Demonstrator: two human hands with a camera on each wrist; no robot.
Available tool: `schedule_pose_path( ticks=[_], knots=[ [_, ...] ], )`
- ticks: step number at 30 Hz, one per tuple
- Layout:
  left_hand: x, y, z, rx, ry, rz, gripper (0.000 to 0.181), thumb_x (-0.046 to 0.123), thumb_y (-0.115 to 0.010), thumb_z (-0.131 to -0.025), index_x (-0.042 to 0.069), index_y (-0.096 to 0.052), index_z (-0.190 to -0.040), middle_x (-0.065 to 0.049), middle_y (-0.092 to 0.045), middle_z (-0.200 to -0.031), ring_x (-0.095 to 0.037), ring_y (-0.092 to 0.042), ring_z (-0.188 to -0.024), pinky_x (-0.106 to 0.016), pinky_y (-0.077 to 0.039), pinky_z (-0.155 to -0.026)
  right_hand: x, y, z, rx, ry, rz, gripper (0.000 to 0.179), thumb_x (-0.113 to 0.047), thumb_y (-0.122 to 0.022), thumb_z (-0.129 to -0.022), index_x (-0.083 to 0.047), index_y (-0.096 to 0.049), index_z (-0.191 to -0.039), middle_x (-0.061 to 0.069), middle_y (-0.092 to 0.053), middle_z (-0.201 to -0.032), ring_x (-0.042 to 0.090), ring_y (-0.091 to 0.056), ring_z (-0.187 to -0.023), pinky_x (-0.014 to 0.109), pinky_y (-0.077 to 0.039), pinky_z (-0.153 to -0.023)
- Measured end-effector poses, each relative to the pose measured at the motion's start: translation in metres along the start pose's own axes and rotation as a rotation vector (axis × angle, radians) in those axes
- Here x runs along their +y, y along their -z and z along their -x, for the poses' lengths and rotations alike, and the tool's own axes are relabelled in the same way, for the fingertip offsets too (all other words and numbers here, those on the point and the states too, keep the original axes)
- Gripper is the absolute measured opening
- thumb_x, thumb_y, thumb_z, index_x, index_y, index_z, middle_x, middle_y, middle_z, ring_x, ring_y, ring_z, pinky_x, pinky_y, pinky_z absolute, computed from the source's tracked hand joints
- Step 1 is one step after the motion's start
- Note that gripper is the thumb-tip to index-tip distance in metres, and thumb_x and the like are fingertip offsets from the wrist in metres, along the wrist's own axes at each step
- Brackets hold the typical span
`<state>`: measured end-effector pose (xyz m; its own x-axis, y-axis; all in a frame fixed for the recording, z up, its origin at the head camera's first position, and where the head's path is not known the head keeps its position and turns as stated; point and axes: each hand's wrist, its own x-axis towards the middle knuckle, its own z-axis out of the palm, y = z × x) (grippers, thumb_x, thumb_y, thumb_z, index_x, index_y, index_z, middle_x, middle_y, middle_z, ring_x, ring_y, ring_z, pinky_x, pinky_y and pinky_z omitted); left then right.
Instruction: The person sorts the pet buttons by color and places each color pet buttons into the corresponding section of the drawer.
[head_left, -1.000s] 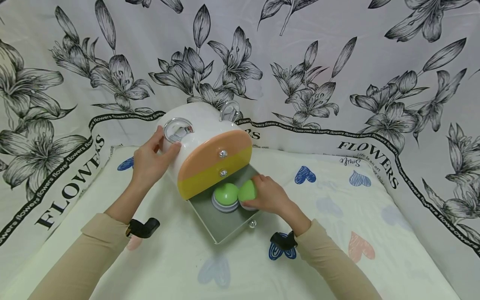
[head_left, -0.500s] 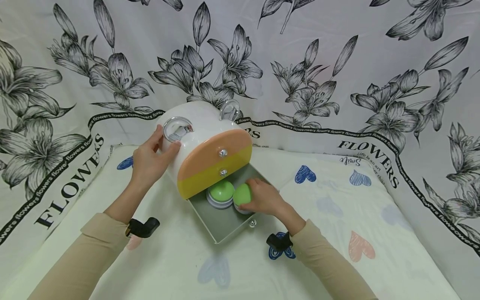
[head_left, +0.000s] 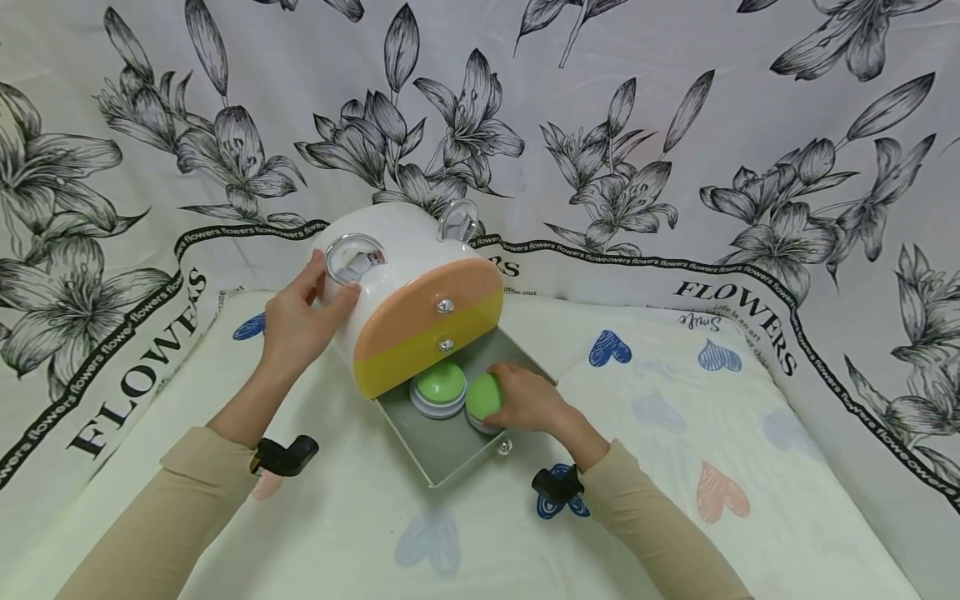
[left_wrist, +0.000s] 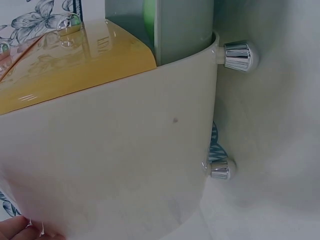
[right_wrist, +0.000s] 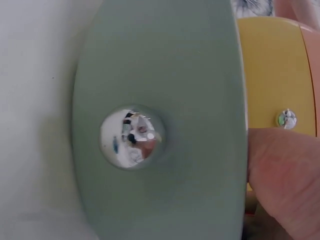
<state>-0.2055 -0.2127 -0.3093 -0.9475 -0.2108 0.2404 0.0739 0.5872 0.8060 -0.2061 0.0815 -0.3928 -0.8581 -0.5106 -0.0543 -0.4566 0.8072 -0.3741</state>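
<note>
A glossy white drawer box (head_left: 397, 229) with a rounded top stands on the bed, its front striped orange and yellow. Its grey-green bottom drawer (head_left: 431, 450) is pulled out toward me. Inside sit two round objects with domed green tops and white bases: the left green-domed object (head_left: 440, 385) is untouched, close to the yellow front. My right hand (head_left: 528, 398) reaches over the drawer's right side and grips the right green-domed object (head_left: 482, 400). My left hand (head_left: 303, 312) steadies the box, thumb and fingers around its left clear round ear (head_left: 354, 260).
Small silver knobs (head_left: 446, 307) mark the drawer fronts, and another clear ear (head_left: 459, 222) rises on the right. The heart-printed sheet (head_left: 637, 517) lies underneath. Behind the box hangs a floral cloth (head_left: 615, 167). Silver-ridged feet (left_wrist: 239, 56) stick out of the box in the left wrist view.
Both green-domed objects have shifted left in the drawer with my right hand. A small gap has since opened between them. My left hand stays in place on the box.
</note>
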Motion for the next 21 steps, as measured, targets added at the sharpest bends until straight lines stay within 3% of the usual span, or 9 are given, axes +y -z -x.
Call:
schedule_pose_path(
  ticks=[21],
  knots=[
    [-0.0014, -0.0004, -0.0007, 0.001, -0.002, -0.005, 0.077, 0.056, -0.055, -0.083, 0.02, -0.026, -0.145, 0.007, -0.023, -0.149, -0.032, -0.031, -0.134, -0.045, -0.041, -0.097, 0.007, 0.0061, -0.0008, -0.086, 0.045, -0.059, 0.065, -0.028, -0.074, -0.076, -0.001, -0.047, -0.129, 0.012, -0.058, -0.119, 0.023, -0.055, -0.102, 0.036, -0.048, -0.089]
  ],
)
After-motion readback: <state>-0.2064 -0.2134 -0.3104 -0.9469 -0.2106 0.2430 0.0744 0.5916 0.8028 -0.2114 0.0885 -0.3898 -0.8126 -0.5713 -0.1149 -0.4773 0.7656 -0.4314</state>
